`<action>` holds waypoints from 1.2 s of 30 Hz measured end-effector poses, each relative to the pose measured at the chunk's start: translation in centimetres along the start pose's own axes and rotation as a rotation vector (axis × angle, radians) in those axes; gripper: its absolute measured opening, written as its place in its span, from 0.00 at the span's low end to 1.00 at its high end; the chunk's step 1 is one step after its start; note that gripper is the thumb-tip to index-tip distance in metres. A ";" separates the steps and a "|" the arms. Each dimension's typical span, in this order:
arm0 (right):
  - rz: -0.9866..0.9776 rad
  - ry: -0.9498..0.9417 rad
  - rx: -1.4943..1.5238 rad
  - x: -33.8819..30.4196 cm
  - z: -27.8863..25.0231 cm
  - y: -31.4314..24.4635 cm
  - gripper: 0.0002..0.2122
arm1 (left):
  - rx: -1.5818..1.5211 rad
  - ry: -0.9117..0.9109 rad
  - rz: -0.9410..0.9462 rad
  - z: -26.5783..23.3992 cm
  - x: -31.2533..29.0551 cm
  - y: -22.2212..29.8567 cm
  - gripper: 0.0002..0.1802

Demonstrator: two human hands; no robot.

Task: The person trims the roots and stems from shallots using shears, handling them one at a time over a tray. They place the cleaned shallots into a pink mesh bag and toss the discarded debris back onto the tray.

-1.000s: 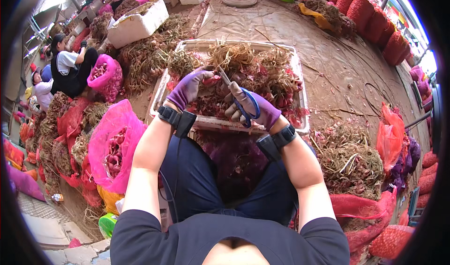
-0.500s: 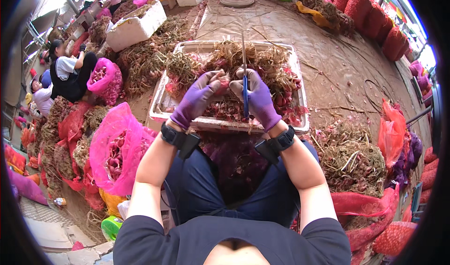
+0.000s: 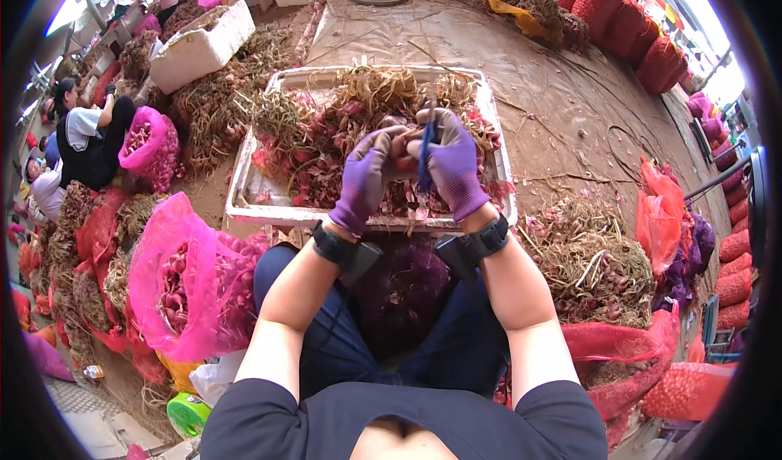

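Note:
Both my hands wear purple gloves with greyish palms and work above a shallow white tray [image 3: 285,213]. A heap of red shallots [image 3: 322,155] with dry tops and roots fills much of it. My left hand [image 3: 364,179] is closed, pinching a reddish shallot [image 3: 402,146] partly hidden by the fingers. Close beside it, my right hand [image 3: 453,163] is closed round blue-handled scissors [image 3: 424,159]. Their blade points away from me and looks foreshortened; its tip is by the left fingertips.
Pink mesh sacks of shallots [image 3: 183,285] stand at my left. Heaped dried shallots [image 3: 595,269] lie at my right beside red netting [image 3: 623,354]. A white foam box [image 3: 204,45] and a seated person [image 3: 81,134] are at the far left. Full red sacks [image 3: 607,8] line the far right.
The view has shifted, so the tray sits further left. My left hand has turned more upright and the hands are closer together. The scissors' long blade has tilted and looks shorter.

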State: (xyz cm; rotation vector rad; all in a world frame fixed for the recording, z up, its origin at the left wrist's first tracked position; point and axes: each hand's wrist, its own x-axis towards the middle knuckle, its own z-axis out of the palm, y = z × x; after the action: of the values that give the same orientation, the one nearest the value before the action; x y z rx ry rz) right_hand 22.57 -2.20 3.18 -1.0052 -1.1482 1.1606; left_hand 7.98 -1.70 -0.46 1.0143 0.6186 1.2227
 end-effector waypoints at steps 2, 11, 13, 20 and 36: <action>0.076 -0.008 0.325 -0.1 0.2 -1.5 0.20 | -0.132 -0.026 -0.034 -0.8 0.2 0.7 0.24; 0.144 0.028 0.292 0.5 -0.7 0.2 0.20 | -0.043 -0.264 -0.128 -1.6 -0.4 0.6 0.24; 0.271 0.013 0.388 -0.1 -1.1 -1.2 0.20 | -0.022 -0.283 -0.068 -1.3 -0.6 1.2 0.24; 0.051 -0.071 0.195 -0.8 0.6 -1.6 0.19 | 0.044 -0.298 -0.001 -1.6 0.2 0.4 0.26; 0.228 -0.086 0.452 0.1 -1.5 -2.4 0.16 | -0.318 -0.398 0.010 -1.3 -0.5 1.6 0.25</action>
State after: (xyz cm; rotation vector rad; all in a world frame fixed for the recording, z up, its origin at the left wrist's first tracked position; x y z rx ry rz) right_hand 24.40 -2.43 5.30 -0.7511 -0.7946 1.5741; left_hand 5.98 -1.72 0.29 0.9529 0.1035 1.0472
